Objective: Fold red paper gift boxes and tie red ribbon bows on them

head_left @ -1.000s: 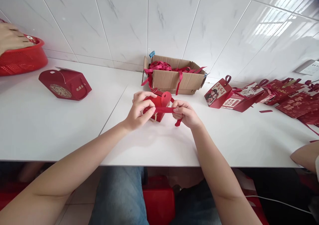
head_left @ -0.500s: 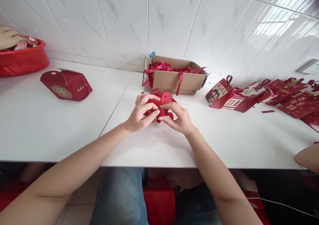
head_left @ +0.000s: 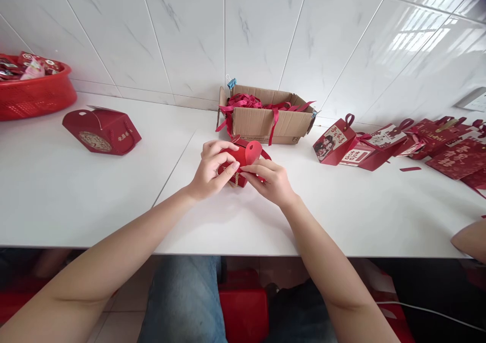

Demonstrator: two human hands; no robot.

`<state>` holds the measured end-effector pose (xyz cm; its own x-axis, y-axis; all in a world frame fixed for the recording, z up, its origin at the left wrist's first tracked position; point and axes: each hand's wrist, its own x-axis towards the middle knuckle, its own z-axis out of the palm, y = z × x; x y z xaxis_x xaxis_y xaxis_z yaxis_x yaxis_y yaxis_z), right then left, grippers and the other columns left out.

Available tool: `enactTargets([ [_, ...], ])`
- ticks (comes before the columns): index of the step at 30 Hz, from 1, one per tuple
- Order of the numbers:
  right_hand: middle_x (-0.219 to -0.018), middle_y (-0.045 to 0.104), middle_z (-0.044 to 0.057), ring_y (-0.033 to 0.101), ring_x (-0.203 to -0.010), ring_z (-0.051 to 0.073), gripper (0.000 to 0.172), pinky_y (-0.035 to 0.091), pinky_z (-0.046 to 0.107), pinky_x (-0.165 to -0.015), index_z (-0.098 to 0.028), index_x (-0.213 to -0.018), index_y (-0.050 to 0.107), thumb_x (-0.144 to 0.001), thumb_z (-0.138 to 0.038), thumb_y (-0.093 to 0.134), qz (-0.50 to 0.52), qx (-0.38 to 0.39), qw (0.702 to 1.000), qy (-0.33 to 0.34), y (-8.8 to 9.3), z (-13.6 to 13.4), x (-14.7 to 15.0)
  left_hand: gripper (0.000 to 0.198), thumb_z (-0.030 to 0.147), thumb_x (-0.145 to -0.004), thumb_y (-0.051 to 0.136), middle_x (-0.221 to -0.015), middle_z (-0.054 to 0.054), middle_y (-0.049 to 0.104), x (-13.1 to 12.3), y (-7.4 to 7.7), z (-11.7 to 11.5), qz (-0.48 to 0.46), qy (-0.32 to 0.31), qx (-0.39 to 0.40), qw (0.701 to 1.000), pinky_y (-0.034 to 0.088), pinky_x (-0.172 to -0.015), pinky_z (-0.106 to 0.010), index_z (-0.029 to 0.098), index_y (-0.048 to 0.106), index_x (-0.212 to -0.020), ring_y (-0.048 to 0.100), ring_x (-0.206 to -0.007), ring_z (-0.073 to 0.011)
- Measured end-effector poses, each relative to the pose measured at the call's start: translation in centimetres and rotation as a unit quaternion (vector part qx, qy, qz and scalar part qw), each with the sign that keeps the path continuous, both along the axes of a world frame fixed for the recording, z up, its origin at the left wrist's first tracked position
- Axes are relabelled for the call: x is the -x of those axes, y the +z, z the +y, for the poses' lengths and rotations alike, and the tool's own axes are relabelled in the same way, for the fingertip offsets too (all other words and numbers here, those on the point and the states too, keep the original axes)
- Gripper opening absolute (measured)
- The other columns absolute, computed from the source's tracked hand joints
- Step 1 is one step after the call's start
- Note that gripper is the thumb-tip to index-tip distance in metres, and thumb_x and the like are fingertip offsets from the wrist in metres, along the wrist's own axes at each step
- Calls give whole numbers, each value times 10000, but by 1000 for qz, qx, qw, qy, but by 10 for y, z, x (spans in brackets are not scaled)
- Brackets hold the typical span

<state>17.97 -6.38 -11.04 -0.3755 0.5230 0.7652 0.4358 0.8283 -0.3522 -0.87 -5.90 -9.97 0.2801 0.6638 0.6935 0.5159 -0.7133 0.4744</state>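
Observation:
A small red gift box (head_left: 240, 155) with a rounded, holed top flap and a twisted cord at its front stands on the white table. My left hand (head_left: 212, 169) is closed around its left side, thumb at the front and fingers over the top. The fingers of my right hand (head_left: 270, 182) are pinched together at the box's front right, on a red ribbon (head_left: 266, 155) that partly shows behind them. Where the ribbon meets the box is hidden by my fingers.
Behind the box, a cardboard carton (head_left: 266, 122) holds red ribbons. A dark red box (head_left: 102, 130) stands to the left, near a red basket (head_left: 38, 97) of packets. Several gift boxes (head_left: 334, 140) line the right side. Another person's arm (head_left: 471, 239) rests at the right edge.
My left hand has shifted slightly left and my right fingers have drawn closer together at the box front, showing more of the cord. Another person's hand has left the red basket.

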Motion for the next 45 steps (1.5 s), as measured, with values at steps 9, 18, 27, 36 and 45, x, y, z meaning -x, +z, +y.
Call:
enactTargets([
  [9,-783,633,40,568,-684,158,118,475,322,-663,-231,-832,592,-895,-252,494,109,60,990,-66,4,1,-4,217,367,-924,460,-1156,-68,603,-1,-7,8,-31,73,-23,997,357,-1047,-482,229,604,-838,477,-1154,-244],
  [18,-675,568,-6,498,-602,133,90,425,285,-600,-215,-724,534,-804,-255,526,205,163,952,-155,4,9,-11,628,595,-678,725,-1408,-139,384,-8,-22,18,39,52,34,997,323,-1097,-574,231,594,-1173,354,-1345,-365],
  [27,-634,523,-22,477,-592,128,91,387,269,-560,-217,-711,520,-779,-271,548,212,220,944,-120,5,8,-11,451,425,-747,689,-1311,-127,408,-9,-24,18,-7,5,46,999,402,-1089,-505,209,570,-1125,404,-1322,-304],
  [36,-608,496,-33,439,-557,113,104,383,267,-551,-219,-640,471,-713,-178,532,172,170,963,-118,9,6,-13,462,373,-741,684,-1337,-139,392,-7,-22,14,7,-71,24,997,407,-1086,-493,204,559,-1152,377,-1341,-310],
  [45,-790,540,37,526,-752,177,112,434,330,-668,-211,-645,502,-745,-197,551,113,53,988,-94,15,4,-17,485,388,-749,685,-1358,-137,370,-8,-24,10,7,-104,19,994,385,-1103,-511,219,545,-1182,469,-1262,-307],
])
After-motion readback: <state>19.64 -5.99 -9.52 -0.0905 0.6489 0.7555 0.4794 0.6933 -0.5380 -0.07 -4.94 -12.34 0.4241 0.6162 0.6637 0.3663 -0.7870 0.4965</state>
